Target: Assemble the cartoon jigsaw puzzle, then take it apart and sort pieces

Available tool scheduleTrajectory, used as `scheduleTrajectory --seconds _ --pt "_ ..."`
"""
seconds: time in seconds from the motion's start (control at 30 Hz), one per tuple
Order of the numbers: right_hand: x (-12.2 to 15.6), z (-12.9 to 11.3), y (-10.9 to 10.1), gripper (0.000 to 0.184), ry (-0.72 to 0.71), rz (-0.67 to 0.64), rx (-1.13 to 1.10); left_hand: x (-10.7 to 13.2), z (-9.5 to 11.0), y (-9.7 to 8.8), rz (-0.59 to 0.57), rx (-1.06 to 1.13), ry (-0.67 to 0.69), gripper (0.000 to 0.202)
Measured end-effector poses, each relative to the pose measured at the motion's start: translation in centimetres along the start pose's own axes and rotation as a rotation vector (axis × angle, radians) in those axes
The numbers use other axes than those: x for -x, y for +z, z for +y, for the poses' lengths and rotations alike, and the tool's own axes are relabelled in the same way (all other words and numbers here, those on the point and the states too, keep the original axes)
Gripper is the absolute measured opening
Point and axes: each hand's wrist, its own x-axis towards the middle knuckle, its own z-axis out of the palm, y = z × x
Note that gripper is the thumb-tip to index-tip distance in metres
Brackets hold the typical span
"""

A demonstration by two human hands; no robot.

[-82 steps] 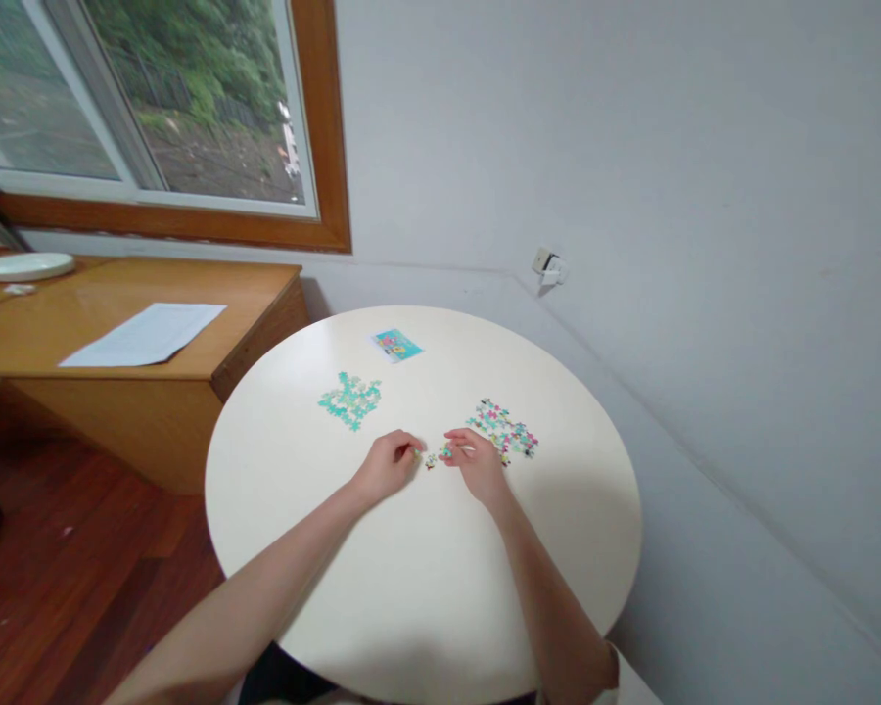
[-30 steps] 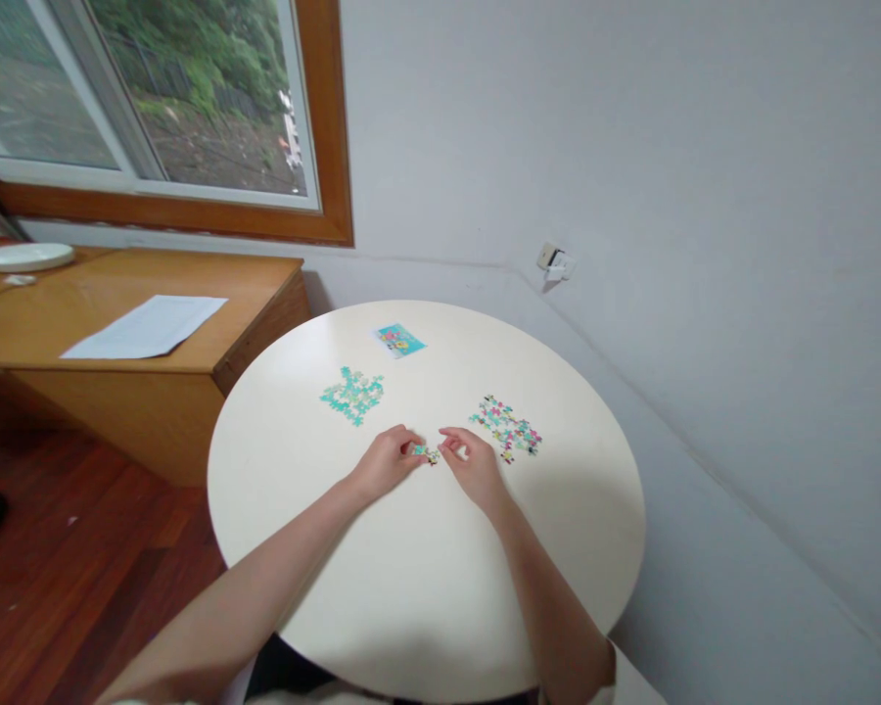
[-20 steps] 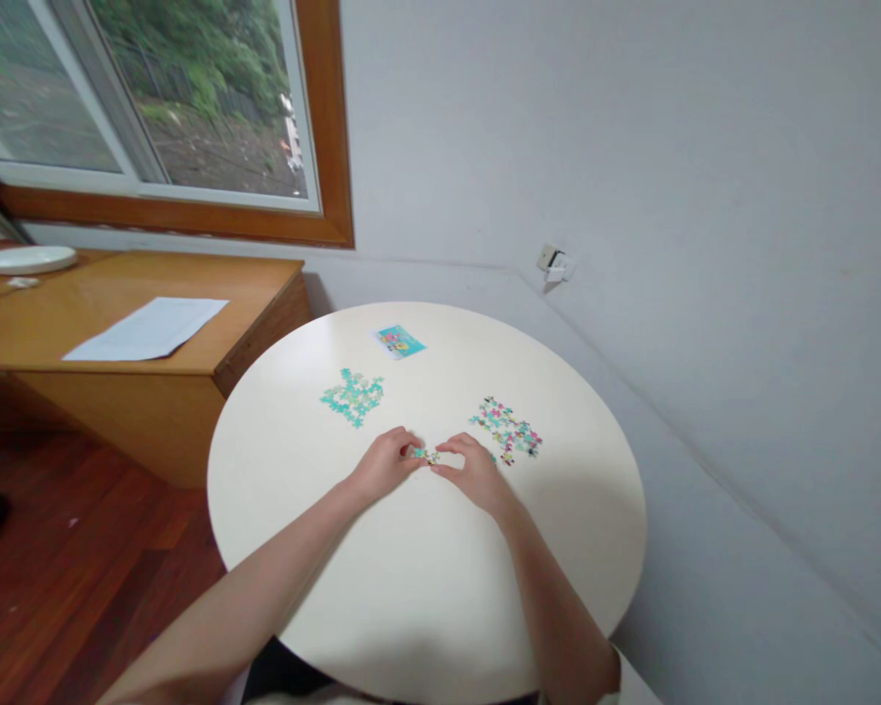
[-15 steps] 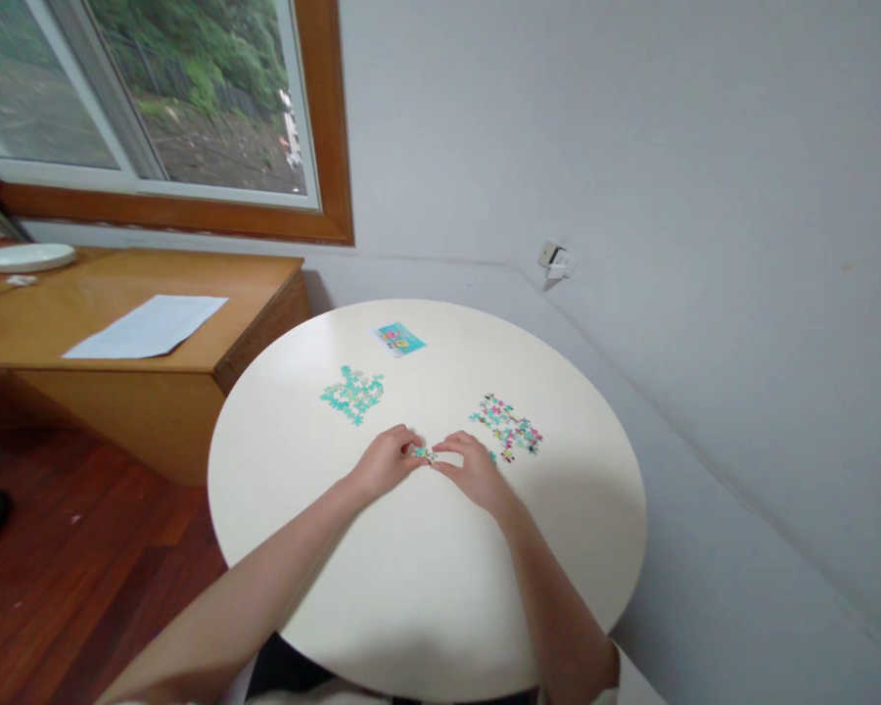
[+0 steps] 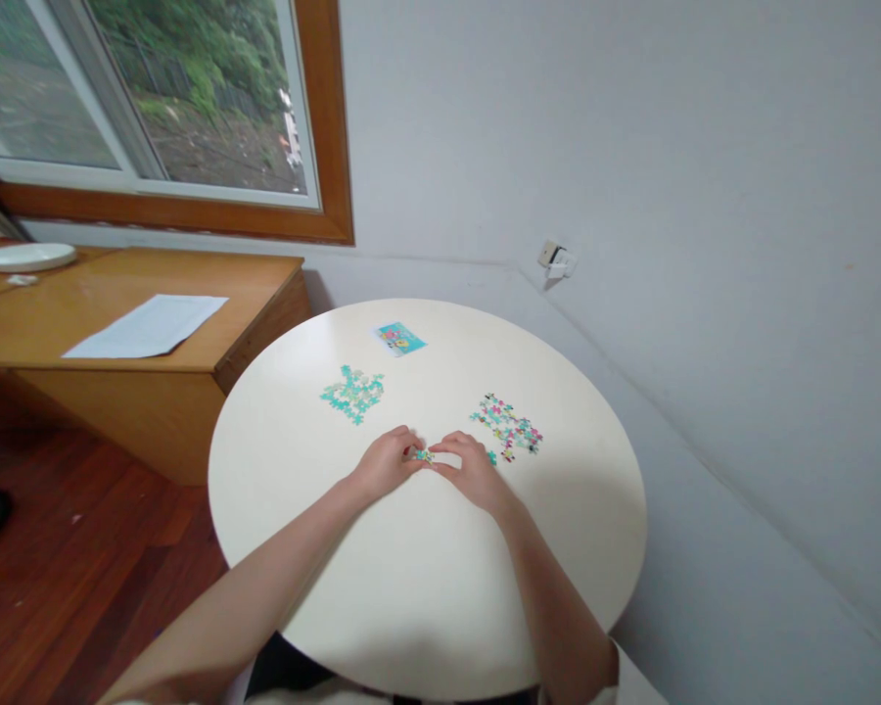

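Observation:
Over the middle of the round white table (image 5: 411, 568), both my hands pinch small jigsaw puzzle pieces (image 5: 424, 456) between thumbs and fingers. My left hand (image 5: 391, 458) grips them from the left side. From the right, my right hand (image 5: 471, 468) closes its fingertips on their edge. Whether the pieces are interlocked is too small to tell. A pile of teal and green puzzle pieces (image 5: 353, 394) lies beyond my left hand. Mixed-colour pieces (image 5: 506, 424) are spread to the right, with one teal piece (image 5: 491, 457) close by my right hand.
A small colourful picture card (image 5: 400, 339) lies near the table's far edge. To the left stands a wooden desk (image 5: 212, 284) with a white paper sheet (image 5: 147, 326) and a white plate (image 5: 25, 258). The wall behind carries a socket with a plug (image 5: 558, 260).
My right fingertips have shifted slightly left, closer to my left hand, and the held pieces sit nearer together. The piles and card have stayed put.

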Motion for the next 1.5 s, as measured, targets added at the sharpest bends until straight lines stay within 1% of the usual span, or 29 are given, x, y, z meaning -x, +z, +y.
scheduleTrajectory --seconds 0.27,0.63,0.93,1.17,1.5 --pt "0.06 0.05 0.07 0.021 -0.006 0.002 0.004 -0.01 -0.05 0.05 0.006 0.01 0.019 0.012" --pt "0.06 0.04 -0.01 0.021 0.001 -0.013 0.016 -0.01 -0.12 -0.02 0.01 0.066 -0.002 0.012" --pt "0.09 0.01 0.04 0.023 0.012 -0.014 0.001 0.12 -0.45 -0.1 -0.004 0.087 0.067 0.016" --pt "0.12 -0.32 -0.09 0.021 0.02 -0.015 0.011 0.24 -0.39 0.0 -0.036 0.029 0.131 0.018" --pt "0.14 -0.14 -0.04 0.021 0.004 -0.015 0.007 0.23 -0.29 0.07 -0.047 -0.032 0.123 0.015"
